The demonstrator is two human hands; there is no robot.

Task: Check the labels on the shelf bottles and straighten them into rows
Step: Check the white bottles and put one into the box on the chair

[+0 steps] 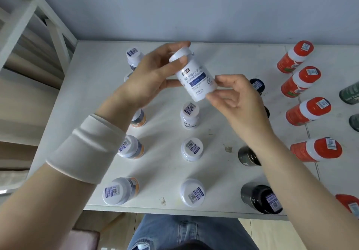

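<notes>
Above the middle of the white shelf top (213,133) I hold a white bottle with a blue label (196,80), tilted with its label facing me. My left hand (151,75) grips its cap end between thumb and fingers. My right hand (231,94) pinches its base. Below it three white bottles stand in a line: one (190,113), one (192,149) and one (192,192). A column of white bottles with orange labels (130,147) runs under my left forearm, partly hidden.
Dark bottles (261,198) stand in a column under my right arm. Several red bottles with white collars (308,111) line the right side, with green ones (349,93) at the frame edge. A white rack frame (58,32) stands at the left. The shelf's front edge is near my legs.
</notes>
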